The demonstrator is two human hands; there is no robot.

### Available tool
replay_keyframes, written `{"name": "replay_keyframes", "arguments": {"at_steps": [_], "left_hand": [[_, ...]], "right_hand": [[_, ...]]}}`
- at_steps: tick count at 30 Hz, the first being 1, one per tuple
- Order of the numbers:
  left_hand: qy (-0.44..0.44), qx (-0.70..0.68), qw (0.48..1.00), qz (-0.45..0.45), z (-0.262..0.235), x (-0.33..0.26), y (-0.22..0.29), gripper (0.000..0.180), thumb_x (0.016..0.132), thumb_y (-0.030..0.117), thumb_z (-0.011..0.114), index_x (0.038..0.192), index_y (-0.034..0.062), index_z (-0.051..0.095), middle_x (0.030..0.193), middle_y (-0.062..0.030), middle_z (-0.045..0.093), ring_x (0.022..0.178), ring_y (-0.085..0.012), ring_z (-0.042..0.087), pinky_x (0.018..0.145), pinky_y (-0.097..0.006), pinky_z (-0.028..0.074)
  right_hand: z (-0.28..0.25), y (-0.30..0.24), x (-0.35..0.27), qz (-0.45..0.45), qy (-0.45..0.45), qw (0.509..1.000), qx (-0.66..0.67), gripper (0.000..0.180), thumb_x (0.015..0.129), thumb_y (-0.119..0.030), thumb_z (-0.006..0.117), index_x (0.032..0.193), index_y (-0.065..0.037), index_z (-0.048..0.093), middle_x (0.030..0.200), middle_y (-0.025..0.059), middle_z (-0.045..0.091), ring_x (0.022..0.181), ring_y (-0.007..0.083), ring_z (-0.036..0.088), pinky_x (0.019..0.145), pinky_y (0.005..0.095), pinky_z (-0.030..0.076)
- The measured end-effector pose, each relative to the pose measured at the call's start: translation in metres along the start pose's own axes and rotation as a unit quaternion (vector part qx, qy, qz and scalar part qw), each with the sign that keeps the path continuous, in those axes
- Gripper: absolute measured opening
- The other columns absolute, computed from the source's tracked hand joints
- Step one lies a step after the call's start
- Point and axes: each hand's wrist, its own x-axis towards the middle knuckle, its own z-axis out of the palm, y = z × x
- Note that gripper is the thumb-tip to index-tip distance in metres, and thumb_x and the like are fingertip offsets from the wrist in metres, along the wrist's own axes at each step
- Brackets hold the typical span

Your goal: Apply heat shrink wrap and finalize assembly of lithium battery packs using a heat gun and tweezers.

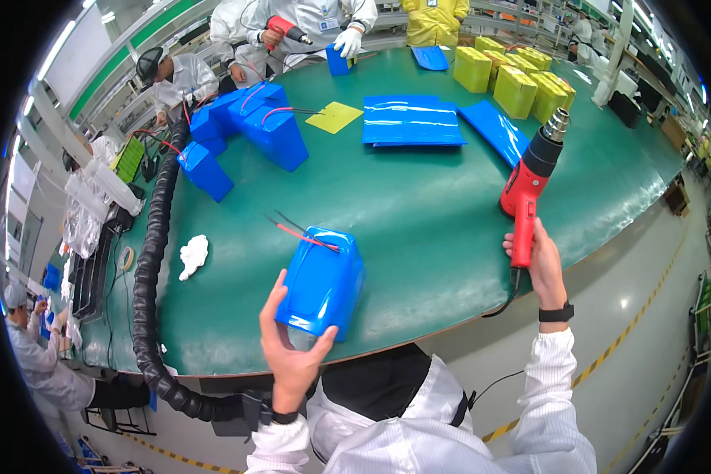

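A battery pack (pixel 321 280) in shiny blue shrink wrap lies near the table's front edge, with a red and a black lead coming from its far end. My left hand (pixel 294 347) grips its near end, thumb on the right side and fingers along the left. At the right, my right hand (pixel 542 257) is wrapped round the handle of a red and black heat gun (pixel 525 178). Its metal nozzle points up and away from the blue pack. A black cord hangs from the handle's base.
Finished-looking blue packs (pixel 272 134) with leads stand at the far left, near a yellow sheet (pixel 335 118). Flat blue sleeves (pixel 412 122) lie mid-table; yellow packs (pixel 516 91) stand behind. A black ribbed hose (pixel 152 268) runs along the left, beside a white crumpled wad (pixel 193 256). Co-workers stand across the table.
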Motion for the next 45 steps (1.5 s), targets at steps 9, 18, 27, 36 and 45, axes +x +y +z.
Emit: {"name": "replay_keyframes", "arguments": {"at_steps": [9,18,27,36,45], "left_hand": [[0.054,0.097,0.994,0.019,0.096,-0.047,0.059,0.065,0.089,-0.004,0.067,0.149,0.0018,0.042,0.167,-0.0364,0.007,0.153,-0.0521,0.021,0.119,-0.052,0.027],[0.021,0.065,0.995,0.069,0.065,-0.051,0.028,0.048,0.081,0.0,0.059,0.128,-0.0047,0.051,0.156,-0.032,0.039,0.141,-0.042,0.042,0.116,-0.05,0.033],[-0.249,0.112,0.956,0.107,-0.004,0.077,0.009,0.067,0.092,0.018,0.071,0.149,-0.006,0.046,0.157,-0.0231,0.045,0.145,-0.0397,0.043,0.118,-0.048,0.034],[-0.309,0.085,0.945,0.065,0.011,0.122,0.022,0.024,0.1,0.012,0.063,0.118,-0.0007,0.071,0.112,-0.0158,0.071,0.098,-0.0257,0.069,0.088,-0.034,0.053],[-0.091,0.236,0.967,0.012,-0.022,0.088,0.034,0.016,0.096,0.013,0.068,0.101,0.0002,0.077,0.086,-0.0154,0.072,0.072,-0.0267,0.068,0.068,-0.033,0.052]], "right_hand": [[0.012,-0.003,0.019,0.021,-0.046,0.991,0.12,0.05,0.105,-0.048,0.06,0.117,0.0,0.06,0.086,0.0028,0.06,0.071,0.0099,0.06,0.061,0.0235,0.052],[-0.014,0.004,-0.008,-0.038,-0.037,0.99,0.13,0.045,0.107,-0.043,0.058,0.118,0.001,0.057,0.087,0.0031,0.059,0.069,0.0092,0.057,0.058,0.0231,0.048],[-0.024,-0.025,-0.059,-0.157,0.005,0.984,0.087,0.032,0.104,-0.032,0.065,0.114,-0.003,0.055,0.094,0.0044,0.061,0.075,0.0105,0.06,0.065,0.0247,0.049],[-0.03,-0.038,-0.091,-0.169,0.065,0.981,0.07,0.048,0.101,-0.036,0.068,0.127,0.002,0.055,0.086,0.0029,0.06,0.066,0.0095,0.058,0.06,0.0226,0.046],[-0.027,-0.046,-0.122,-0.169,0.075,0.983,0.004,0.027,0.1,-0.025,0.068,0.11,-0.002,0.059,0.086,0.005,0.062,0.069,0.0123,0.059,0.065,0.0265,0.049]]}}
